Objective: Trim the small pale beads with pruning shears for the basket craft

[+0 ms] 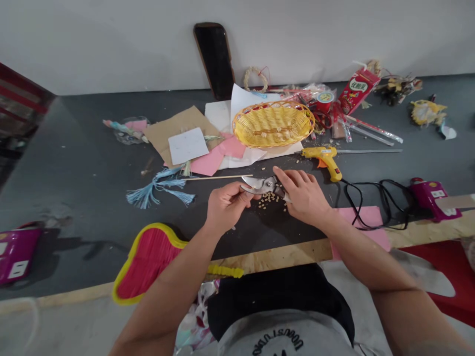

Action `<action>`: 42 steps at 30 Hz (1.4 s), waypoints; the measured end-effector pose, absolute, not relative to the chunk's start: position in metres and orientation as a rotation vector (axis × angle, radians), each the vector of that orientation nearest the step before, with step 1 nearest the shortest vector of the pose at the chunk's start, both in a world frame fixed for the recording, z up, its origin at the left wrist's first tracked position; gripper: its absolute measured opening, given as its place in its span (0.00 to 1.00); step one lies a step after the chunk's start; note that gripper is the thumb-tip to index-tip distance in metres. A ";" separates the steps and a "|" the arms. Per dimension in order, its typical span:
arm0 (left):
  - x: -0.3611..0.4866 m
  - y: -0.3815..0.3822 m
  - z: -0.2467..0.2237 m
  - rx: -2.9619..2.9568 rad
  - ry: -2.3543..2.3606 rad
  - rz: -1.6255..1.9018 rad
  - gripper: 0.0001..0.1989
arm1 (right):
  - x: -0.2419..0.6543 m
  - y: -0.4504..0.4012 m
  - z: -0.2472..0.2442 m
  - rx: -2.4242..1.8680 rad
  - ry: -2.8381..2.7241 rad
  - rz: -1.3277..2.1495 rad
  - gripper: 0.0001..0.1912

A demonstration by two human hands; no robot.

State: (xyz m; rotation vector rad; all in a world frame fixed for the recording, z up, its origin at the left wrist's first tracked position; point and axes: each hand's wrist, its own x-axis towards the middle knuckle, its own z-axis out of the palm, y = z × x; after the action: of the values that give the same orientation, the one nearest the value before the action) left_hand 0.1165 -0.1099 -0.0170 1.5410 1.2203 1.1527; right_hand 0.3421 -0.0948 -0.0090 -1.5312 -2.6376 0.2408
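Note:
A pair of pruning shears (262, 185) is held over the table, its handles in my right hand (307, 197), whose fingers are wrapped round them. The blades are parted and point left. Close against the lower blade, my left hand (227, 202) is closed in a pinch; what its fingers hold is too small or hidden to name. Small cut pale bits (270, 199) lie scattered on the table below the shears. Behind the blades lies a thin wooden stick (218, 177), beside blue tassels (159, 187).
A yellow woven basket (273, 124) stands on papers at the back. To the right lie a yellow glue gun (322, 157), its black cable (384, 198) and a purple box (432, 200). A red fan-shaped piece with yellow edging (150, 264) rests at the front edge. A phone (214, 59) leans on the wall.

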 end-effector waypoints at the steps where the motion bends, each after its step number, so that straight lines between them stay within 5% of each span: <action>1: 0.117 -0.110 -0.017 1.539 1.218 1.155 0.16 | 0.342 -0.095 -0.009 -1.535 -2.635 0.246 0.44; 14: 0.120 -0.112 -0.015 1.502 1.255 1.199 0.17 | 0.336 -0.099 -0.010 -1.585 -2.602 0.358 0.34; 42: 0.115 -0.113 -0.018 1.590 1.286 1.192 0.15 | 0.336 -0.101 -0.012 -1.585 -2.603 0.334 0.39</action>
State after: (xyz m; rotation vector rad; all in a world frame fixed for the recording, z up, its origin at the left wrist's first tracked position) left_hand 0.1148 -0.1126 -0.0176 1.5902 1.2860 1.1919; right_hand 0.3362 -0.1013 -0.0120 -1.5855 -2.6034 0.3345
